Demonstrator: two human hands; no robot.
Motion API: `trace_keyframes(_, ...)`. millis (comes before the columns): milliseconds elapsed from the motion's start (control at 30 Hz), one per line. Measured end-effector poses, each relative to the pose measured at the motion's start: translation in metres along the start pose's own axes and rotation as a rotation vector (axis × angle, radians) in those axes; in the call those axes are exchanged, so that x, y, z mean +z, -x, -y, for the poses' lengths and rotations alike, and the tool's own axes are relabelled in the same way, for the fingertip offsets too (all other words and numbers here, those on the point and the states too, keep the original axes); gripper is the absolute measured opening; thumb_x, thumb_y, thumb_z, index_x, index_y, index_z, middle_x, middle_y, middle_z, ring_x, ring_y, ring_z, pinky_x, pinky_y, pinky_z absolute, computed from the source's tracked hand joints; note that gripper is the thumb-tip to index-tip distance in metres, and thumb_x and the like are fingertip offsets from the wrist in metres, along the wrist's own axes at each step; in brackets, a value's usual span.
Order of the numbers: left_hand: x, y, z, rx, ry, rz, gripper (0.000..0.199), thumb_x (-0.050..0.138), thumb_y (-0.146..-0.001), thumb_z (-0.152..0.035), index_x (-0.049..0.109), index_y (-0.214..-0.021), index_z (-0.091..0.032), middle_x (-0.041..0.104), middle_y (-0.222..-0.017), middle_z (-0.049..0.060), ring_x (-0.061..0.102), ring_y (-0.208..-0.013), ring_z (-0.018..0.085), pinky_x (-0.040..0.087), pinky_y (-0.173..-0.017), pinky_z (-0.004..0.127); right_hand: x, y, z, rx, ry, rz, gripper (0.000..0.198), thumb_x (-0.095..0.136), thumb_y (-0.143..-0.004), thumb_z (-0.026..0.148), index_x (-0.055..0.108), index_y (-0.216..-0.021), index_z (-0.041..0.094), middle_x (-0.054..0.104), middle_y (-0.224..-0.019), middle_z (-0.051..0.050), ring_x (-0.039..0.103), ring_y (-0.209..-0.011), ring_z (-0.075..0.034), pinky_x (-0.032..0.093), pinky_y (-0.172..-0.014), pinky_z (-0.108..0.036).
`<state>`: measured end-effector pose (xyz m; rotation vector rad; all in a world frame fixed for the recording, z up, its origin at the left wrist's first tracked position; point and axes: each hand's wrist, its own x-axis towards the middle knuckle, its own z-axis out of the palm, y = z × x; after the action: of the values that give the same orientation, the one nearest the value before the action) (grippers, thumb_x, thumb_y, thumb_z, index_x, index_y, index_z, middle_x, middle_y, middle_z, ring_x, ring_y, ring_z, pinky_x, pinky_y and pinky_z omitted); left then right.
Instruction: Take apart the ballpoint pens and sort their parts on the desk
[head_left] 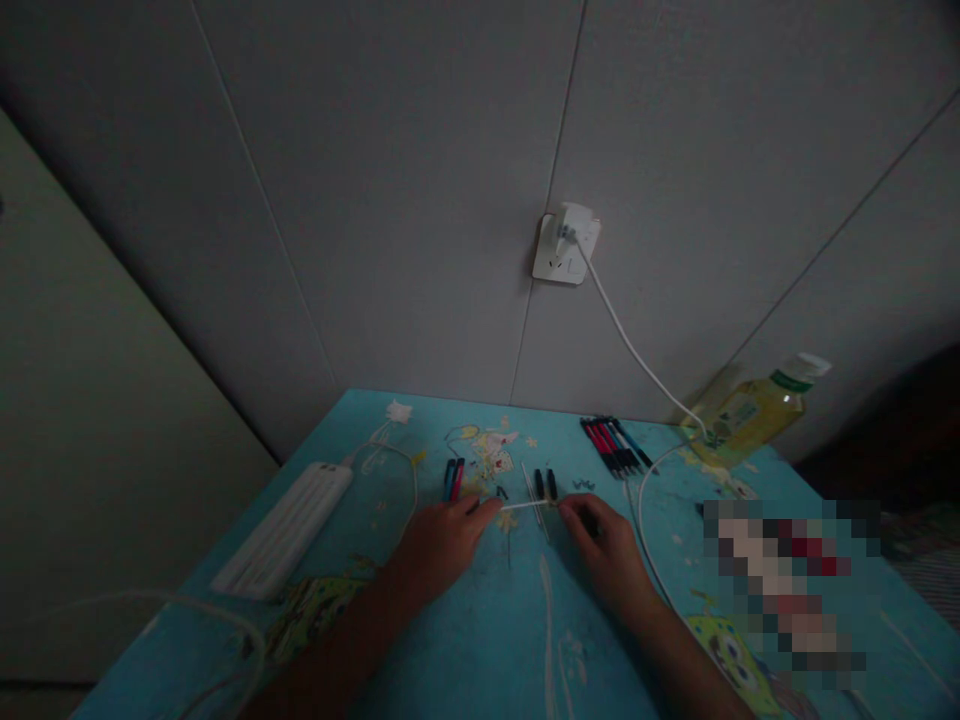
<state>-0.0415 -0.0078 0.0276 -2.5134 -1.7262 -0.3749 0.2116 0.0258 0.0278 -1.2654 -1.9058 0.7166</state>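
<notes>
A thin white pen refill (525,504) stretches between my two hands above the blue table cover. My left hand (442,540) pinches its left end between thumb and fingers. At the refill's darker right tip, my right hand (604,550) has its fingertips closed; whether a small part such as a spring is there too, I cannot tell. Just beyond lie two black pen grips (546,484) and more loose refills (530,485). Blue and pink pen barrels (454,478) lie past my left hand. Small dark pieces (583,485), perhaps springs, lie past my right hand.
Several pens (615,447) lie in a row at the back right, near a bottle of yellow liquid (765,410). A white power strip (289,530) is at the left. One white cable (622,330) runs from the wall socket (562,255) down across the table (495,640).
</notes>
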Motion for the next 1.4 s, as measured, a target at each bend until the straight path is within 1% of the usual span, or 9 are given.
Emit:
trace_keyframes(100,-0.006,-0.003,0.009,-0.103,0.034,-0.034,0.031,0.039,-0.098,-0.02,0.056,-0.123,-0.026,0.068,-0.098,0.006,0.068,-0.078,0.018,0.049,-0.063,0.025,0.01,0.0,0.003,-0.004,0.108,-0.025,0.032,0.045,-0.096,0.042,0.066,-0.095,0.018,0.07,-0.087,-0.007,0.064,-0.075,-0.019,0.048,-0.068,-0.028)
trace_keyframes(233,-0.006,-0.005,0.017,-0.219,0.079,-0.064,0.031,0.035,-0.1,-0.023,0.054,-0.125,-0.026,0.07,-0.099,0.006,0.068,-0.077,0.018,0.049,-0.064,0.025,0.032,-0.013,0.015,-0.064,0.381,-0.013,0.033,0.044,-0.097,0.041,0.068,-0.096,0.019,0.07,-0.089,-0.008,0.066,-0.076,-0.019,0.046,-0.069,-0.027)
trace_keyframes(333,-0.004,-0.005,0.017,-0.211,0.12,-0.063,0.031,0.034,-0.101,-0.024,0.054,-0.124,-0.026,0.07,-0.099,0.005,0.068,-0.081,0.017,0.049,-0.067,0.024,0.046,-0.027,0.026,-0.075,0.573,0.013,0.032,0.043,-0.098,0.037,0.068,-0.092,0.019,0.07,-0.087,-0.008,0.065,-0.075,-0.018,0.044,-0.069,-0.026)
trace_keyframes(433,-0.004,-0.004,0.015,-0.191,0.135,-0.054,0.029,0.034,-0.101,-0.024,0.054,-0.122,-0.025,0.07,-0.098,0.006,0.068,-0.082,0.017,0.049,-0.067,0.023,0.055,-0.035,0.032,-0.06,0.682,0.043,0.029,0.044,-0.098,0.033,0.068,-0.089,0.019,0.069,-0.087,-0.007,0.066,-0.077,-0.017,0.042,-0.068,-0.025)
trace_keyframes(567,-0.004,-0.004,0.013,-0.185,0.137,-0.023,0.029,0.033,-0.101,-0.023,0.055,-0.121,-0.025,0.07,-0.095,0.005,0.069,-0.078,0.017,0.049,-0.064,0.023,0.059,-0.035,0.03,-0.086,0.723,0.095,0.032,0.044,-0.099,0.036,0.07,-0.09,0.021,0.069,-0.088,-0.007,0.066,-0.077,-0.017,0.042,-0.069,-0.026)
trace_keyframes(733,-0.004,-0.004,0.011,-0.191,0.156,-0.001,0.029,0.035,-0.1,-0.021,0.055,-0.12,-0.024,0.07,-0.095,0.007,0.069,-0.082,0.017,0.049,-0.067,0.023,0.055,-0.03,0.026,-0.103,0.719,0.139,0.036,0.043,-0.1,0.041,0.073,-0.091,0.023,0.068,-0.086,-0.005,0.066,-0.075,-0.016,0.042,-0.069,-0.026)
trace_keyframes(900,-0.002,-0.003,0.006,-0.182,0.201,-0.043,0.03,0.033,-0.101,-0.022,0.055,-0.121,-0.024,0.069,-0.101,0.007,0.069,-0.084,0.017,0.051,-0.07,0.025,0.049,-0.027,0.022,-0.104,0.724,0.115,0.031,0.044,-0.099,0.039,0.071,-0.098,0.024,0.069,-0.089,-0.005,0.066,-0.077,-0.017,0.042,-0.071,-0.026)
trace_keyframes(1067,0.001,-0.003,0.001,-0.156,0.224,-0.111,0.031,0.035,-0.099,-0.02,0.055,-0.124,-0.026,0.068,-0.106,0.006,0.068,-0.088,0.017,0.051,-0.077,0.026,0.049,-0.024,0.02,-0.105,0.755,0.13,0.03,0.045,-0.099,0.037,0.071,-0.094,0.023,0.069,-0.089,-0.005,0.065,-0.075,-0.018,0.041,-0.07,-0.028)
trace_keyframes(1400,0.005,-0.002,0.001,-0.132,0.22,-0.058,0.034,0.033,-0.1,-0.02,0.052,-0.128,-0.025,0.069,-0.106,0.005,0.067,-0.092,0.018,0.052,-0.077,0.026,0.059,-0.025,0.028,-0.128,0.764,0.145,0.029,0.044,-0.099,0.035,0.07,-0.092,0.022,0.068,-0.089,-0.006,0.063,-0.075,-0.017,0.039,-0.072,-0.028)
